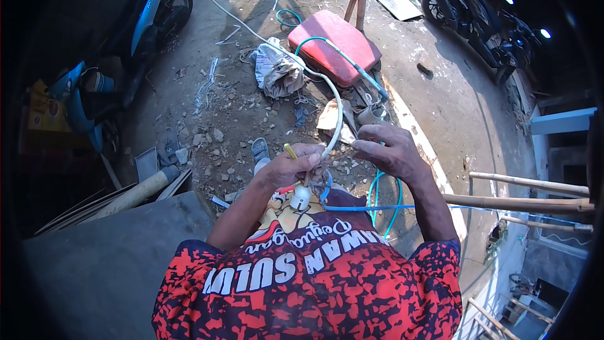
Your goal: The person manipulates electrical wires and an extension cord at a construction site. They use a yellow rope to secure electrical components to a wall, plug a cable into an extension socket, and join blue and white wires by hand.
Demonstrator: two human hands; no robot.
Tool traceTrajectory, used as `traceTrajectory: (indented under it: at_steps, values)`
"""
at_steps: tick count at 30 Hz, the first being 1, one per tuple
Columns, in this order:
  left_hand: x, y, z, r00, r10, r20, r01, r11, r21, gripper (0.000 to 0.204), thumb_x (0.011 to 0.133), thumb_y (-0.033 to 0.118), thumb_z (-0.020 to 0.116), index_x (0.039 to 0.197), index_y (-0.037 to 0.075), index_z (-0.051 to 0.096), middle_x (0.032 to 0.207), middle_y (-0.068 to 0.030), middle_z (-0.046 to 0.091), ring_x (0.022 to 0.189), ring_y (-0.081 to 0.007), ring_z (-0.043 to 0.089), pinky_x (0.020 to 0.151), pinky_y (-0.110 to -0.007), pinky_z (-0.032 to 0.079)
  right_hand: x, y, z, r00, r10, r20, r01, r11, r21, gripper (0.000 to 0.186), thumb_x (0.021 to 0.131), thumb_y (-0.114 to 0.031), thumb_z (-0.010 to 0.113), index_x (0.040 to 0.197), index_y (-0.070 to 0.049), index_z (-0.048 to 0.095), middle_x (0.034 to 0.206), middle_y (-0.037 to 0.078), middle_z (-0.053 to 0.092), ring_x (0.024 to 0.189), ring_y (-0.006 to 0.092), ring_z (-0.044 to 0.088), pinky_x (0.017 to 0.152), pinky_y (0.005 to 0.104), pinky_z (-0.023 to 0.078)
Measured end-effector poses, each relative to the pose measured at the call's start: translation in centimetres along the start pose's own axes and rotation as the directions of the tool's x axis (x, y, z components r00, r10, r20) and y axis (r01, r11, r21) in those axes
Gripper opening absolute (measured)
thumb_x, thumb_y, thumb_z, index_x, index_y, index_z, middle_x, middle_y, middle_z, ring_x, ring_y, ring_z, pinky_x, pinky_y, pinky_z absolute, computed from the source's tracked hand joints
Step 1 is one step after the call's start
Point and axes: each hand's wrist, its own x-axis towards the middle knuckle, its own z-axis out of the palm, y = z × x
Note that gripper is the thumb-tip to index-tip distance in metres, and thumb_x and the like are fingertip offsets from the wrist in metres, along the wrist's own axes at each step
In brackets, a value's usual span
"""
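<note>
My left hand [292,167] is closed round a white cable [340,110] just in front of my chest. A slim yellow piece [289,150] sticks up from the same hand; its kind is unclear. Below the hand hangs a white lamp holder [301,199], with a blue bent strand [326,187] beside it. To the right of the cable, my right hand [391,152] is raised with bent fingers, thumb and fingertips close together. Whatever it pinches, if anything, is too small to make out. The cable runs up and away to the far left.
Ahead lie a red cushion-like slab [333,44], a crumpled sack [277,69], a green hose [343,55] and rubble [220,148]. Motorbikes stand at the far left [148,9] and far right [478,22]. Bamboo poles [516,201] jut in from the right.
</note>
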Motion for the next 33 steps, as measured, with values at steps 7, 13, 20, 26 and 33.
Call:
traceTrajectory:
  at_steps: [7,13,20,26,33]
  values:
    - [-0.6,0.0,-0.4,0.998,0.004,0.062,-0.005,1.0,0.028,0.053,0.089,0.049,0.061,0.105,-0.001,0.056,0.078,-0.0023,0.05,0.068,-0.0095,0.047,0.057,-0.023,0.036,-0.1,-1.5,1.5,0.966,0.254,-0.053,-0.205,0.872,0.445,0.025,0.081,-0.027,0.074,0.089,-0.004,0.064,0.085,0.006,0.062,0.076,0.019,0.061,0.064,0.0307,0.048]
    - [-0.6,1.1,0.3,0.992,0.047,0.121,-0.069,0.98,0.188,0.051,0.091,0.05,0.057,0.098,-0.001,0.058,0.076,-0.0025,0.05,0.065,-0.0098,0.048,0.054,-0.024,0.037,-0.6,-3.6,4.4,0.76,0.63,0.161,-0.478,0.374,0.795,0.035,0.094,-0.031,0.061,0.076,-0.002,0.056,0.07,0.001,0.051,0.061,0.0085,0.047,0.053,0.024,0.037]
    - [-0.2,1.5,0.8,0.973,0.082,0.217,-0.171,0.884,0.434,0.052,0.097,0.049,0.047,0.073,0.004,0.052,0.069,-0.0031,0.051,0.059,-0.012,0.05,0.052,-0.028,0.038,0.7,-4.4,2.3,0.631,0.724,0.279,-0.716,0.405,0.568,0.043,0.091,-0.041,0.064,0.072,-0.002,0.06,0.064,-0.002,0.052,0.061,0.0056,0.045,0.054,0.0256,0.037]
    - [-0.5,2.1,1.2,0.989,0.084,0.12,-0.13,0.879,0.458,0.051,0.095,0.051,0.049,0.074,0.004,0.053,0.069,-0.0017,0.05,0.061,-0.0103,0.049,0.053,-0.027,0.039,0.4,-4.4,1.2,0.68,0.685,0.262,-0.591,0.301,0.748,0.024,0.087,-0.024,0.071,0.088,0.0,0.067,0.079,0.001,0.06,0.07,0.0065,0.05,0.062,0.0232,0.042]
    - [-0.9,0.4,0.1,0.992,0.112,0.05,-0.118,0.983,0.141,0.051,0.091,0.054,0.056,0.08,0.004,0.057,0.073,-0.0007,0.05,0.064,-0.0096,0.049,0.054,-0.025,0.038,-0.6,-3.9,1.5,0.933,0.345,0.106,-0.229,0.339,0.913,0.015,0.085,0.006,0.061,0.091,-0.004,0.07,0.1,0.008,0.055,0.077,0.0095,0.051,0.069,0.0246,0.043]
